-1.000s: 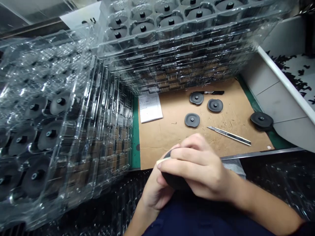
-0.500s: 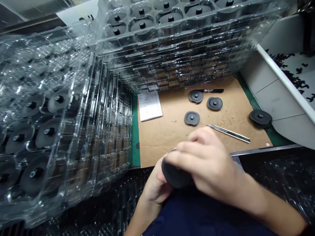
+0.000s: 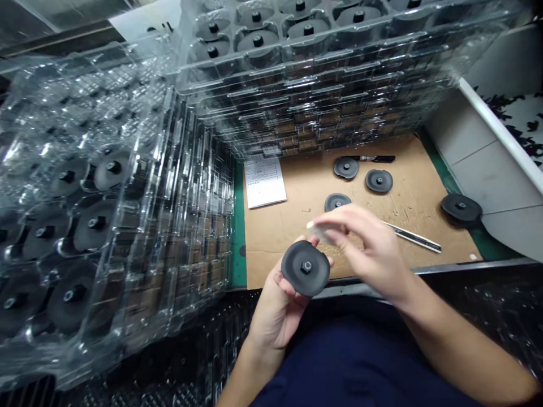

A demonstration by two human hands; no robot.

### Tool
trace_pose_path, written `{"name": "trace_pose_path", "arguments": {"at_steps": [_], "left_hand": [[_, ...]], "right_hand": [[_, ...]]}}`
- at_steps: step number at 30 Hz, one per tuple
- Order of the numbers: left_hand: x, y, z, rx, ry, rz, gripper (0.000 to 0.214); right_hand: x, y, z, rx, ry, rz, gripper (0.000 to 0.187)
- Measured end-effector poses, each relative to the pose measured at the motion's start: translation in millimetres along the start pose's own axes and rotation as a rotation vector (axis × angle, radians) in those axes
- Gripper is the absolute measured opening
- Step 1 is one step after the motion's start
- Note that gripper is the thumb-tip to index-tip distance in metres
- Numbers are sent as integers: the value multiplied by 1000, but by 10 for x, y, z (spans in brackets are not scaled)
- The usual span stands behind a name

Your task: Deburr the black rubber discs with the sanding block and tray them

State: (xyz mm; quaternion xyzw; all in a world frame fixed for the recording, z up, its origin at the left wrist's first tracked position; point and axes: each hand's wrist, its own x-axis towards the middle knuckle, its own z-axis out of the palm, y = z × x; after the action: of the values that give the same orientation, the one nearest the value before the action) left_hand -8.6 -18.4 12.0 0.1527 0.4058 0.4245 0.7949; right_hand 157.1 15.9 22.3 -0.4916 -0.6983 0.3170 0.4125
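My left hand [image 3: 280, 302] grips a black round disc [image 3: 297, 278] by its edge. The disc has a shallow dished face turned up, with a small hex nut in its middle and a notch in its rim. Just above and to the right, my right hand [image 3: 369, 249] pinches a small whitish piece [image 3: 323, 230], blurred by motion, so its kind is unclear. That hand is apart from the disc. Behind its fingers lies another black disc [image 3: 335, 200], partly covered. A slim cutter knife [image 3: 418, 238] lies right of the hand, one end hidden by it.
More discs [image 3: 379, 181] and a black marker pen [image 3: 373, 159] lie on the cardboard sheet [image 3: 271, 243]. One dark disc [image 3: 461, 209] rests at the right by a white bin wall [image 3: 487, 164]. Paper slips [image 3: 265, 183] lie left. Stacked clear trays [image 3: 297, 85] holding discs rise behind and left.
My right hand has lifted off the disc, up and away, and the whitish piece now shows. The disc in my left hand has come into full view, face up.
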Motion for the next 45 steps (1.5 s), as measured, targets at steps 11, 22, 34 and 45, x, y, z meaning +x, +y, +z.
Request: {"name": "trace_pose_path", "arguments": {"at_steps": [11, 22, 34, 45], "left_hand": [[173, -66, -121, -58, 82, 115, 47], [166, -122, -63, -61, 58, 122, 45], [146, -25, 52, -3, 49, 94, 37], [87, 61, 75, 5, 34, 79, 47]], "right_hand": [[-741, 740, 323, -180, -98, 366, 36], [-162, -17, 151, 28, 98, 177, 23], [-18, -307, 168, -50, 60, -149, 22], [-70, -330, 102, 13, -75, -191, 21]]}}
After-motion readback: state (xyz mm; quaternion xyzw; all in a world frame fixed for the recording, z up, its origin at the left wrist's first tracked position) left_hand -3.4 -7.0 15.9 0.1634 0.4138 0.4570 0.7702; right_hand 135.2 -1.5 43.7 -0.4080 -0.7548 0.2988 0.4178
